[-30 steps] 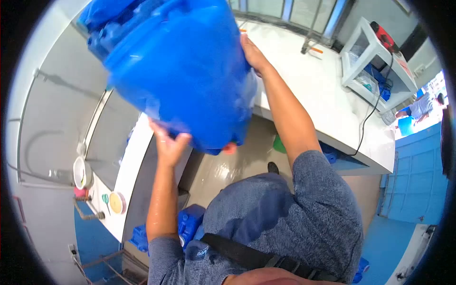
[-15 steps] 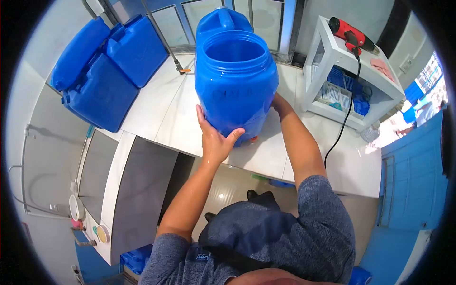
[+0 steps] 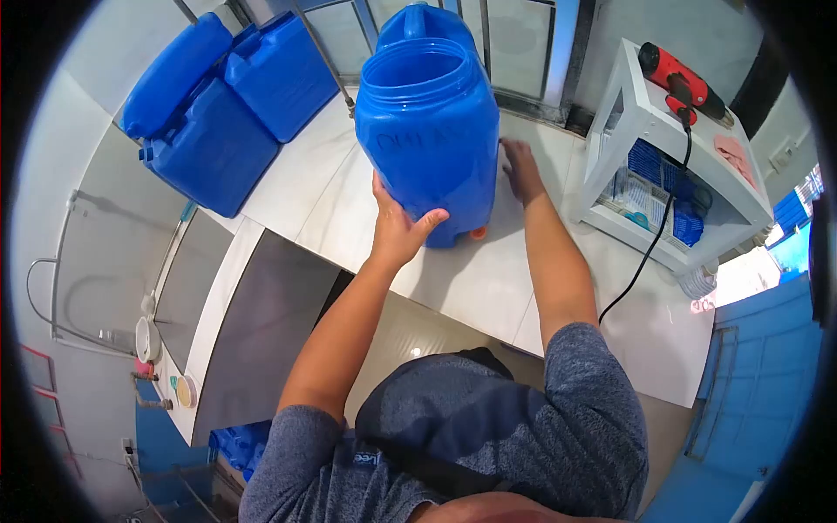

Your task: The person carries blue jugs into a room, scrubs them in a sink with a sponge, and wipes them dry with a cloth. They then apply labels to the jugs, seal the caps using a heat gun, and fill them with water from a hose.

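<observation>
A blue plastic water container point(image 3: 427, 152) stands on the white counter, its wide threaded mouth uncapped and handwritten letters on its front. Its moulded handle rises at the back. My left hand point(image 3: 399, 228) braces the lower left of the container, thumb across the front and fingers round the side. To the right of it, my right hand point(image 3: 521, 170) is off the wall with its fingers loosely stretched toward the back. An orange-red spout part point(image 3: 478, 233) shows at the container's base.
More blue containers point(image 3: 205, 144) stand at the counter's left, by a metal pipe point(image 3: 324, 52). On the right, a white shelf unit point(image 3: 610, 131) carries a red heat gun point(image 3: 684, 78), its black cord point(image 3: 641, 261) trailing over the counter, and a pink cloth point(image 3: 734, 159).
My right hand has come out from behind the container's right side into view. The container is turned a little, and the whole view has shifted.
</observation>
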{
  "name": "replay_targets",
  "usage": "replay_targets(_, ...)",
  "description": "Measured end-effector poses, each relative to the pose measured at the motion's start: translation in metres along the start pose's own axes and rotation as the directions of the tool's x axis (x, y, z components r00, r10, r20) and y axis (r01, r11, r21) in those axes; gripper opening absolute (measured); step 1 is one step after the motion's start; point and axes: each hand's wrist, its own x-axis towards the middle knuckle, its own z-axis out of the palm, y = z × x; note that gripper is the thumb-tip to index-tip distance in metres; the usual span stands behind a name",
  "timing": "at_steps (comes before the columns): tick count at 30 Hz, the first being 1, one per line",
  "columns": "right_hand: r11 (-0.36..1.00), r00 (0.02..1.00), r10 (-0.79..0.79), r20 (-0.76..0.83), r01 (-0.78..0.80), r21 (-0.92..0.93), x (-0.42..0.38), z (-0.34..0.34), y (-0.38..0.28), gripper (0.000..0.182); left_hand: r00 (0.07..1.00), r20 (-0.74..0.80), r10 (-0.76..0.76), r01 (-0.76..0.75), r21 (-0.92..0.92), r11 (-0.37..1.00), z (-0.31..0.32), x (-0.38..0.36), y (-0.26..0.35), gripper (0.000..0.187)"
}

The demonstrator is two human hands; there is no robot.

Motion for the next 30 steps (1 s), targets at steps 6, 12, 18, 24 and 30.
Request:
replay_targets(6, 0.953, 0.962, -0.268, 0.047, 0.257, 0.159, -0.019, 0.027, -0.043, 0.033, 1.0, -0.01, -0.004, 0.003, -0.096, 0.995, 0.004, 0.005, -0.015, 0.128)
replay_targets(12, 0.892, 0.941, -0.334, 0.042, 0.331, -0.308, -0.053, -0.011, 0.025, 0.02, 0.958, 0.228, -0.172, 0.101, 0.291, 0.951, 0.01, -0.056, -0.08, 0.113)
replay_targets(18, 0.834, 0.972, -0.082, 0.219, 0.187, -0.518, -0.168, -0.009, 0.024, 0.011, 0.905, 0.386, -0.181, -0.101, 0.606, 0.789, -0.019, -0.115, -0.108, 0.095)
replay_targets(24, 0.734, 0.754, 0.456, 0.472, -0.02, -0.679, -0.242, 0.104, 0.041, 0.014, 0.943, 0.234, -0.235, 0.055, 0.589, 0.806, -0.159, -0.155, -0.152, 0.08)
replay_targets(30, 0.494, 0.746, 0.255, 0.615, 0.446, -0.746, -0.195, 0.265, 0.12, 0.013, 0.831, -0.378, -0.408, 0.545, 0.7, 0.461, -0.411, -0.252, -0.225, 0.076)
